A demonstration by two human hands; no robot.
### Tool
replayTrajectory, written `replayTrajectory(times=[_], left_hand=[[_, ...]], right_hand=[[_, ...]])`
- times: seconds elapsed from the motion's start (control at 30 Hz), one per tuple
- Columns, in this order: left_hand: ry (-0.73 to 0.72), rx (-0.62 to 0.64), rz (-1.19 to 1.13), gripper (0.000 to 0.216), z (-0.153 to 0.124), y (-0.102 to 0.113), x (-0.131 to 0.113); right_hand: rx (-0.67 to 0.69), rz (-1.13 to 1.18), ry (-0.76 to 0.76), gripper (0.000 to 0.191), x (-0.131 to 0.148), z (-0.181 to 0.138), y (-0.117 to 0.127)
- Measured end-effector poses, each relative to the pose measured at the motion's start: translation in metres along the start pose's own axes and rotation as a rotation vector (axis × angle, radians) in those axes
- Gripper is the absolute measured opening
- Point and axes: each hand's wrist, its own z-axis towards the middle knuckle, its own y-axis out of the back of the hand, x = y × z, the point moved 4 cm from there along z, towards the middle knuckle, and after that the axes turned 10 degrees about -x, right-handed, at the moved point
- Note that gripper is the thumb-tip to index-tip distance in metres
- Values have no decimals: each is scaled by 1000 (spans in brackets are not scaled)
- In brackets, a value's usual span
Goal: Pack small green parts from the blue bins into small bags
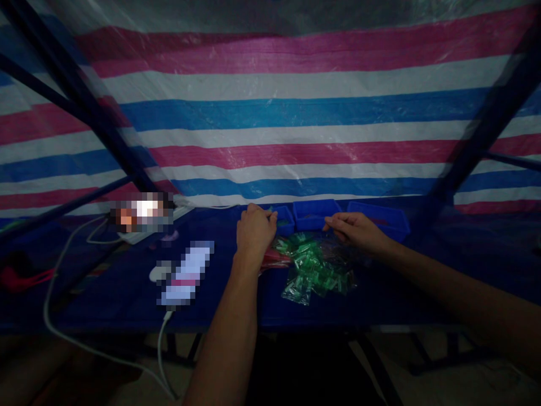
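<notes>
My left hand [254,228] is curled closed at the near edge of a small blue bin [284,220], its fingers hidden from me. My right hand [354,230] pinches its fingertips together just in front of a second blue bin [316,213]; what it holds is too small to make out. Between and below the hands lies a heap of small clear bags with green parts [315,268]. A red bundle [274,259] pokes out under my left wrist.
A third blue bin [380,220] sits to the right. A power strip [143,228], white cables [63,316] and a blurred device [186,276] lie on the dark blue table at the left. A striped tarp [270,113] and dark frame poles [76,90] stand behind.
</notes>
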Motion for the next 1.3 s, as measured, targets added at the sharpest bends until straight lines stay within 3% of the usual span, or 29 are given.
replayTrajectory(times=[0.13, 0.27, 0.43, 0.6, 1.3], left_hand=[[-59, -40, -20, 38, -11, 10, -6], [-105, -79, -41, 38, -28, 34, -13], [49, 151, 74, 46, -52, 51, -7], [65, 178, 148, 35, -58, 49, -3], [160, 110, 94, 37, -54, 53, 13]], right_hand=[[37, -134, 65, 48, 11, -9, -5], [39, -176, 95, 47, 15, -15, -8], [32, -204, 117, 46, 13, -13, -7], [27, -185, 104, 45, 11, -10, -5], [104, -205, 149, 40, 14, -16, -12]])
